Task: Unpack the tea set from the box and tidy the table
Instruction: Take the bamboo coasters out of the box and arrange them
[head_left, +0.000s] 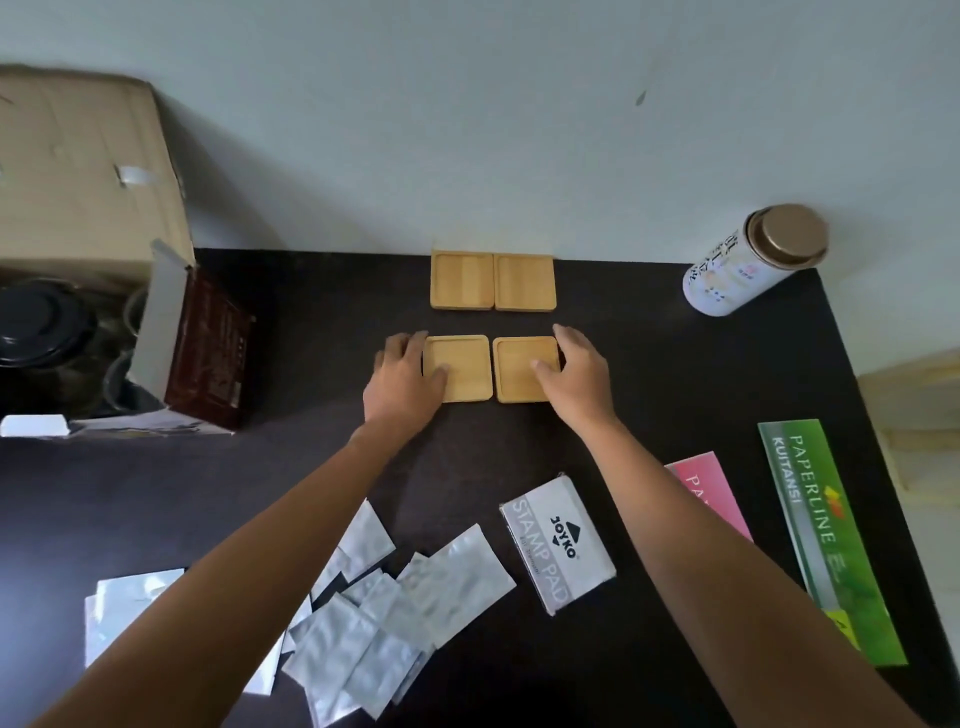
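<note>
Several square wooden coasters lie on the dark table. Two sit side by side against the wall, the far left coaster and the far right coaster. My left hand rests on the near left coaster, thumb on its top, fingers at its left edge. My right hand holds the near right coaster the same way from the right. The open tea set box stands at the left with a dark teapot lid and glassware inside.
A large cardboard box stands behind the tea set box. A white tea canister sits at the back right. Several silver sachets, a stamp pad box, a pink booklet and a green receipt book lie near me.
</note>
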